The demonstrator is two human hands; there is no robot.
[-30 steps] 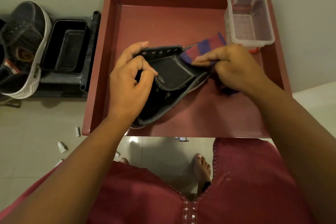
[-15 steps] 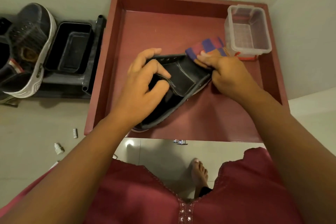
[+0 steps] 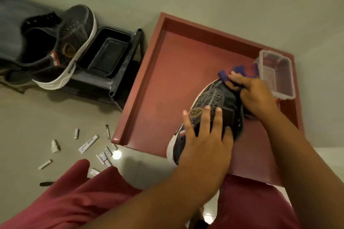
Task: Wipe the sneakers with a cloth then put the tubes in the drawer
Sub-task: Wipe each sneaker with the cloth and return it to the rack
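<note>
A dark sneaker (image 3: pixel 208 98) with a white sole lies in the open red drawer (image 3: pixel 167 83), toe pointing away. My left hand (image 3: pixel 206 135) holds it around the heel and tongue. My right hand (image 3: pixel 255 95) presses a purple and red cloth (image 3: pixel 240 70) against the sneaker's toe side, fingers curled around the cloth. The second sneaker (image 3: pixel 63 48) rests on a black rack at the left. Several small white tubes (image 3: pixel 88 144) lie scattered on the floor left of the drawer's near corner.
A clear plastic box (image 3: pixel 277 74) stands in the drawer's right far corner. A black tray (image 3: pixel 106 54) sits on the black rack (image 3: pixel 119 83) beside the second sneaker. A small white bottle (image 3: pixel 55 146) stands among the tubes. My red garment covers the lower view.
The sneaker has been turned so its upper and laces face up. My left hand shifted to the heel. The view swung left, bringing the floor tubes into sight.
</note>
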